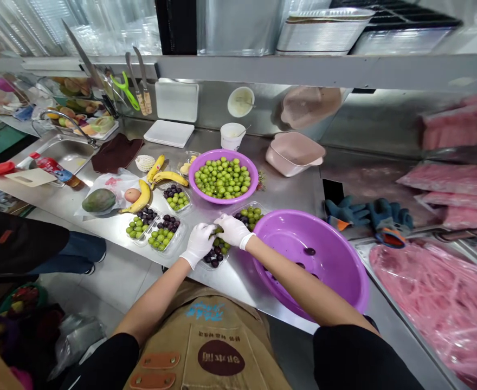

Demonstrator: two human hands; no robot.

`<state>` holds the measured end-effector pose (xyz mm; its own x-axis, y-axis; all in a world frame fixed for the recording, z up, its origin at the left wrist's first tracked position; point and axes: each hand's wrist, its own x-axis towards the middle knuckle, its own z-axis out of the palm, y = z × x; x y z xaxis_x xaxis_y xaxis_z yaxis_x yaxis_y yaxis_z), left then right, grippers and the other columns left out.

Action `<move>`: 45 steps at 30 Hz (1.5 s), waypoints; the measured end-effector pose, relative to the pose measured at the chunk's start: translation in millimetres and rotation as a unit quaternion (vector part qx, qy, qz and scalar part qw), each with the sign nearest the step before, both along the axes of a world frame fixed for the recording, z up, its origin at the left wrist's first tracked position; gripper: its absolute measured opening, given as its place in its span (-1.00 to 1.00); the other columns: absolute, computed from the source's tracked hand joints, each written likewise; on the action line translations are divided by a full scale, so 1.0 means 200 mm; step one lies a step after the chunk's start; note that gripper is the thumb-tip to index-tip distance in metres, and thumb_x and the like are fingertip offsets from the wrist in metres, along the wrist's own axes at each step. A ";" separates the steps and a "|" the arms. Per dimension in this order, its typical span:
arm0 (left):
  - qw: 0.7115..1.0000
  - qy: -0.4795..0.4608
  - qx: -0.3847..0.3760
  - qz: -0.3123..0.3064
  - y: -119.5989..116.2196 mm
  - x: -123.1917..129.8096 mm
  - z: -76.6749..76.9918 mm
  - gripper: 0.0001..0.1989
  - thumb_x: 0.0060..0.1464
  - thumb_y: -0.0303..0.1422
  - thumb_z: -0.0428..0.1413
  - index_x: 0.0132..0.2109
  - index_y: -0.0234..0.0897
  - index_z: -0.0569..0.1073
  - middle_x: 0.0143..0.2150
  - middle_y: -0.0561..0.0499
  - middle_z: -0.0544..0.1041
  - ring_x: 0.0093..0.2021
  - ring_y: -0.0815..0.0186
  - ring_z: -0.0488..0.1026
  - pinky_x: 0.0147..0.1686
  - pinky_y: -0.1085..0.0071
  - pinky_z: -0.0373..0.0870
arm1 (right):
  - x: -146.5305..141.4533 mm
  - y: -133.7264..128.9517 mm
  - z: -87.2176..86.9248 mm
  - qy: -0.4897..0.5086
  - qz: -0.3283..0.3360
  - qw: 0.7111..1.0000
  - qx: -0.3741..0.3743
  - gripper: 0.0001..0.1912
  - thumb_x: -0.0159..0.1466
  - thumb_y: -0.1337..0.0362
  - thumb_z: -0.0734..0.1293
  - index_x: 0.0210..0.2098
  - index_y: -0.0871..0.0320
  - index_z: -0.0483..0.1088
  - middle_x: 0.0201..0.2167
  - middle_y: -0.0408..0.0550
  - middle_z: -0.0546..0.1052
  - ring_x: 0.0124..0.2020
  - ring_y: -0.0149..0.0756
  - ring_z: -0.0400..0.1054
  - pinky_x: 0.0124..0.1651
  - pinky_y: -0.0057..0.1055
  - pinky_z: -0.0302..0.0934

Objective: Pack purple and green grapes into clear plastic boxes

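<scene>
Left grip (198, 245): fingers curled in at a green fruit (218, 229); how tightly closed, I cannot tell.
Clear box (223, 264): on the bench (238, 279) beneath both hands, holding dark and green fruit.
Right grip (233, 232): fingers bent beside that green fruit, closure unclear.
Purple basin (356, 262): rightmost, few dark fruits inside.

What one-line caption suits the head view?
Two gloved hands close together over green and dark fruit, beside a large purple basin.
</scene>
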<state>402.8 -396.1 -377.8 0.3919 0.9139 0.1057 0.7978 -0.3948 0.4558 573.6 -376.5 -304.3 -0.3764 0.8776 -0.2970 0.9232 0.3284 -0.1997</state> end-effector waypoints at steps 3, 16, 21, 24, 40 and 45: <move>1.000 0.010 0.001 0.005 -0.01 0.00 0.01 -0.73 0.24 -0.48 0.12 0.05 -0.13 0.53 -0.04 -0.07 0.55 0.00 0.14 0.48 0.04 0.24 0.39 | -0.02 -0.01 0.00 -0.021 0.003 1.000 0.014 -0.72 0.33 0.27 0.35 0.00 0.22 0.52 0.07 0.26 0.47 0.08 0.07 0.42 0.04 -0.21 0.36; 1.000 0.002 -0.008 -0.026 0.03 0.05 0.09 -0.72 0.14 -0.51 0.14 -0.02 -0.15 0.53 -0.11 -0.04 0.59 0.02 0.13 0.44 0.07 0.19 0.32 | 0.02 -0.04 -0.02 -0.016 0.014 1.000 0.006 -0.58 0.34 0.18 0.31 0.05 0.35 0.51 0.20 0.32 0.39 0.17 0.08 0.36 0.21 -0.22 0.29; 0.999 -0.022 -0.011 -0.024 0.04 0.06 0.07 -0.69 0.12 -0.49 0.15 0.01 -0.15 0.53 -0.07 -0.06 0.60 0.03 0.11 0.45 0.05 0.19 0.34 | 0.02 -0.02 -0.05 -0.007 0.000 1.000 0.018 -0.56 0.36 0.18 0.26 0.04 0.41 0.51 0.17 0.39 0.42 0.08 0.09 0.42 0.14 -0.18 0.32; 0.999 -0.037 -0.009 -0.014 0.04 0.06 0.05 -0.71 0.15 -0.48 0.14 0.00 -0.15 0.52 -0.07 -0.05 0.59 0.01 0.13 0.45 0.03 0.21 0.35 | 0.02 -0.01 -0.06 -0.006 -0.005 1.000 0.021 -0.56 0.39 0.18 0.23 0.03 0.40 0.51 0.18 0.37 0.43 0.08 0.08 0.43 0.13 -0.19 0.31; 0.997 -0.045 0.046 -0.039 0.01 0.05 0.04 -0.79 0.17 -0.56 0.06 -0.12 -0.20 0.46 -0.14 -0.08 0.53 -0.03 0.11 0.40 0.02 0.20 0.32 | -0.02 -0.04 -0.06 0.022 -0.066 0.998 -0.002 -0.59 0.34 0.19 0.27 0.08 0.23 0.53 0.08 0.15 0.56 0.05 -0.07 0.50 0.07 -0.32 0.31; 0.997 -0.063 0.030 -0.018 0.01 0.05 0.07 -0.81 0.15 -0.54 0.09 -0.14 -0.18 0.45 -0.14 -0.06 0.56 -0.02 0.11 0.42 0.01 0.18 0.32 | 0.00 -0.04 -0.02 0.030 -0.059 0.998 -0.009 -0.66 0.33 0.24 0.28 0.00 0.18 0.57 0.09 0.09 0.56 0.06 -0.12 0.49 0.10 -0.36 0.30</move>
<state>412.8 -394.2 -363.1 0.4052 0.8899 0.2096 0.7200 -0.4519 0.5266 573.8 -384.2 -307.4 -0.2882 0.9113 -0.2940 0.9415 0.2137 -0.2605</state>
